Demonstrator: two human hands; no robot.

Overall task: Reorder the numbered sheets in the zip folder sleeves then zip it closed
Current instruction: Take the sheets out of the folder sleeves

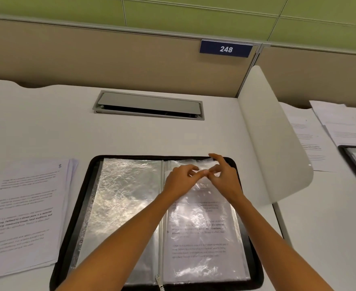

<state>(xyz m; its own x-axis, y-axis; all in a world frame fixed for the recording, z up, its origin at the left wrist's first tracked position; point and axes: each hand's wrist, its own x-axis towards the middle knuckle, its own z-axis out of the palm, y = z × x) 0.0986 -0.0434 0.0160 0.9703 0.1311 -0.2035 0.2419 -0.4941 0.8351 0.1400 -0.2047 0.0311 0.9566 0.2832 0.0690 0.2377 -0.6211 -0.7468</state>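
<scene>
On the desk [46, 122], the zip folder [67, 238] is laid open and unzipped. One printed sheet [200, 250] is seen in the right sleeve [231, 259], the left sleeve [122, 206] is judged empty, and a stack of sheets [21, 217], topped by number 8, is left just beside the folder, so most refiling and the zipping are judged outstanding. With both forearms stretched forward, the left hand [179, 179] and right hand [225, 177] are held fingertip to fingertip at the right sleeve's top edge, which appears pinched by both.
</scene>
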